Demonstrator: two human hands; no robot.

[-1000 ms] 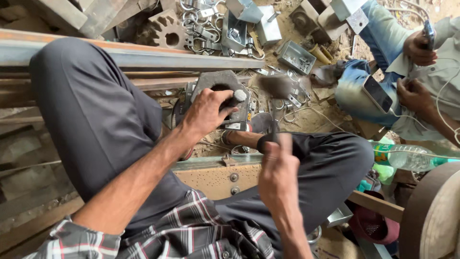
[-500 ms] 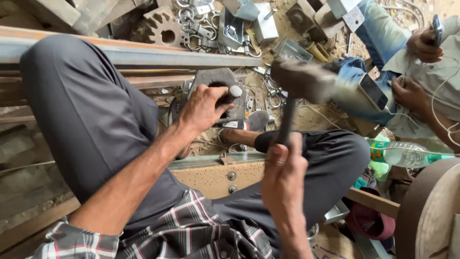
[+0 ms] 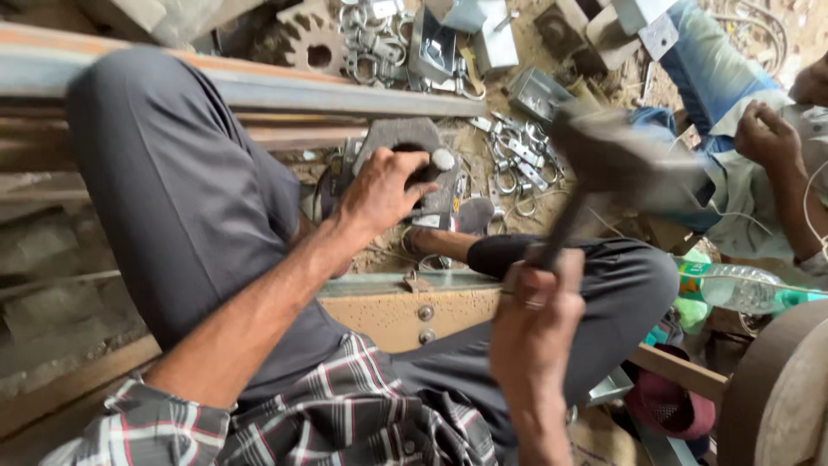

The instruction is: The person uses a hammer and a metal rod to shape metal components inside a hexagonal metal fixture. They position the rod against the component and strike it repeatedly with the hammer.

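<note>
Hammer (image 3: 617, 155) now raised, blurred, gripped in right hand (image 3: 535, 328). Left hand (image 3: 379, 192) pinching punch (image 3: 442, 159) on plate (image 3: 405, 138). Mid-strike; next needs square downward blow.

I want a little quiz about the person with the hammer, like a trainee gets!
1. True or false: the right hand holds the blurred dark-headed hammer raised.
2. What does the left hand rest on?
A. green plastic bottle
B. flat grey metal plate with a hole
C. toothed gear
3. Fill in: the plate lies beyond the long metal ____.

Key: 1 true; 2 B; 3 rail.
</note>
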